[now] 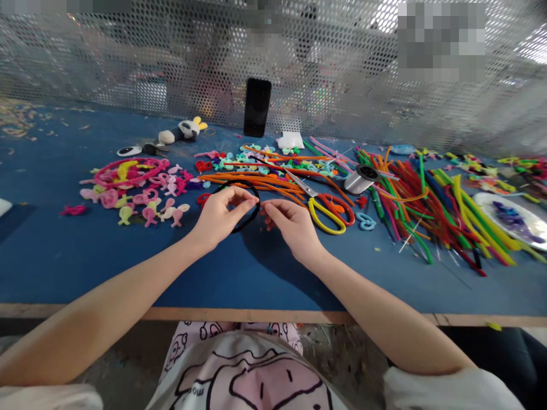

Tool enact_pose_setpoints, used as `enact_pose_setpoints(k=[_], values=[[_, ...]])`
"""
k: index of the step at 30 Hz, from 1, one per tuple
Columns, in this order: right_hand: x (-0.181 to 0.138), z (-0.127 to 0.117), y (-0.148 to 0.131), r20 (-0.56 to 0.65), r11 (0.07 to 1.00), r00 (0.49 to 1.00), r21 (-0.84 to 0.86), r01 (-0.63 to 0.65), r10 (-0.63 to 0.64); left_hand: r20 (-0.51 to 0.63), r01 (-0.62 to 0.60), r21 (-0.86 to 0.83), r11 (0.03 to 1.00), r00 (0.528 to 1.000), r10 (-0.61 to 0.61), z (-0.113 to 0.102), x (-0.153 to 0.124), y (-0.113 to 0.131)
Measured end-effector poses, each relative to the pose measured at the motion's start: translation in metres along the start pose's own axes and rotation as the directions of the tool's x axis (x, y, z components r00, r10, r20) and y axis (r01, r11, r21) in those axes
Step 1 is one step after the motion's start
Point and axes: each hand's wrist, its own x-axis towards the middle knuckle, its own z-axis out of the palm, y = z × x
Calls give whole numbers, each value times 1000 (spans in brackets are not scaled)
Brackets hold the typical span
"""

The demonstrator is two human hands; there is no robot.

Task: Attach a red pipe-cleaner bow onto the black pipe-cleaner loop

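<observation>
My left hand [222, 215] pinches a thin black hairband [253, 196] bent into a loop over the blue table [128, 267]. My right hand [290, 225] meets it from the right, fingertips closed on the band's near end, where something small and red shows by the fingers. Just behind the hands lie orange pipe cleaners [256, 181]. Scissors with yellow and red handles [327, 209] lie right of my right hand.
Small pink and yellow pipe-cleaner figures [141, 193] are scattered at the left. A heap of coloured pipe cleaners [436, 205] and a spool of wire [363, 177] lie at the right, with a white plate [510, 219]. A black phone [257, 107] leans on the perforated screen behind.
</observation>
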Motion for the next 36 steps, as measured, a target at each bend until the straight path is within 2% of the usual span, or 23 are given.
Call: enact_pose_setpoints(k=[5, 10, 17, 21, 27, 33, 36], values=[[0, 0, 0, 11, 1000, 1000, -30, -2, 2, 20, 88, -124, 988, 996, -87, 1, 1, -3], [-1, 0, 0, 7, 1000, 1000, -23, 9, -9, 29, 74, -95, 993, 997, -71, 2, 1, 1], [-2, -3, -6, -36, 967, 984, -196, 163, -173, 68, 20, -45, 999, 998, -17, 1, 1, 0], [-3, -4, -7, -46, 940, 968, -253, 227, -246, 59, 71, -3, 997, 996, -70, 0, 1, 3], [-3, -8, -6, 9, 868, 938, -377, 324, -346, 83, 121, 67, 990, 989, -126, 0, -1, 12], [-1, -11, -8, 128, 762, 871, -436, 479, -475, 115, 46, 134, 990, 991, -61, 1, -4, 9], [0, -10, -8, 150, 753, 867, -439, 490, -476, 139, 16, 138, 990, 990, -36, 0, -5, 7]])
